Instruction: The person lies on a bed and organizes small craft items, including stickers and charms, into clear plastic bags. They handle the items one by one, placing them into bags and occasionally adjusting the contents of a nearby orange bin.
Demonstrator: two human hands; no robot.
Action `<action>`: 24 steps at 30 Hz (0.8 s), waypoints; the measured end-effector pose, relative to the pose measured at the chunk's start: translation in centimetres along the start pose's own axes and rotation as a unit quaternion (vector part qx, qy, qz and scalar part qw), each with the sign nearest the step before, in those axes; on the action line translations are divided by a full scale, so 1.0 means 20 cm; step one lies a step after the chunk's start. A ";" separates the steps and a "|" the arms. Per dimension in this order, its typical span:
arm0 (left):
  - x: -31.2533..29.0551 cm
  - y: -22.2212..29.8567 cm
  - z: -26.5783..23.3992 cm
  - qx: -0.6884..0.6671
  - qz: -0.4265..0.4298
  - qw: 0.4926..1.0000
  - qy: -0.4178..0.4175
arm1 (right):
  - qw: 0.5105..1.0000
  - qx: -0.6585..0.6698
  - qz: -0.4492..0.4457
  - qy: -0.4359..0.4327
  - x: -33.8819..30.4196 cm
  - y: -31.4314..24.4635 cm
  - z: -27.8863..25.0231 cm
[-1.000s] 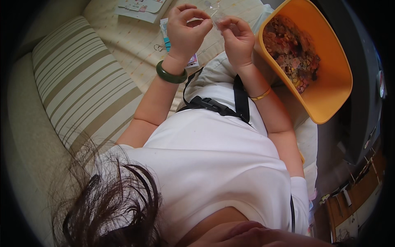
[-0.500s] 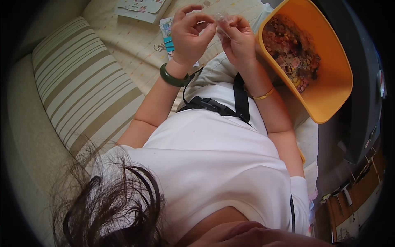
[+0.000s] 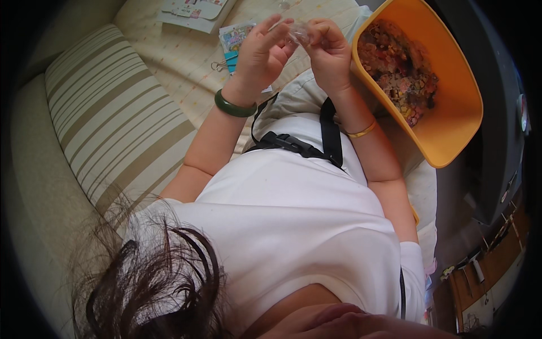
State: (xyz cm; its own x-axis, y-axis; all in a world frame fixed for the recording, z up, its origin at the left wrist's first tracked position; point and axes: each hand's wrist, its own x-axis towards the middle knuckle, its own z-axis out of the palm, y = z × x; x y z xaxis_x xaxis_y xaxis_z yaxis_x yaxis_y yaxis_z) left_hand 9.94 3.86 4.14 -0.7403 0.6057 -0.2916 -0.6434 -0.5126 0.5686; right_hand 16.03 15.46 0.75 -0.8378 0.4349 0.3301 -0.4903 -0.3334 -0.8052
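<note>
A small piece of crinkled clear plastic is held up between my two hands, above my lap. My right hand pinches it from the right, with the fingers curled in. My left hand has its fingers loosely apart, and the fingertips reach the plastic's left edge. Whether anything lies inside the plastic is too small to tell. Right beside my right hand, a yellow-orange bin is tilted toward me. A heap of many small colourful pieces lies in it.
Beyond my left hand, printed sheets with a teal binder clip lie on the patterned cover. Farther back is a white box or booklet. A striped cushion is at left, a dark panel at right.
My left hand has loosened its pinch and shifted slightly left, its fingers spreading. My right hand still pinches the plastic, which now shows more plainly between the hands.
</note>
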 end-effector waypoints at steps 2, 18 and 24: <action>0.00 0.04 0.01 -0.130 -0.093 0.987 -0.011 | 1.000 0.003 -0.002 -0.001 0.00 -0.01 0.00; -0.01 -0.02 -0.02 0.313 0.158 0.936 -0.018 | 0.986 0.111 0.125 0.027 0.00 -0.06 0.04; -0.02 0.04 -0.02 0.216 0.103 0.971 -0.007 | 0.990 0.046 0.136 0.007 -0.01 -0.07 0.03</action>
State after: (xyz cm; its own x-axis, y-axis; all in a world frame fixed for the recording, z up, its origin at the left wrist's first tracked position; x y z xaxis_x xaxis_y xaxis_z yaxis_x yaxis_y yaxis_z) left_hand 9.68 2.91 4.43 -0.8401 0.5270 -0.1282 -0.3377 -0.3233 0.8840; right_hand 16.62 15.30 2.16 -0.9386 0.3301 0.1004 -0.2680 -0.5144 -0.8146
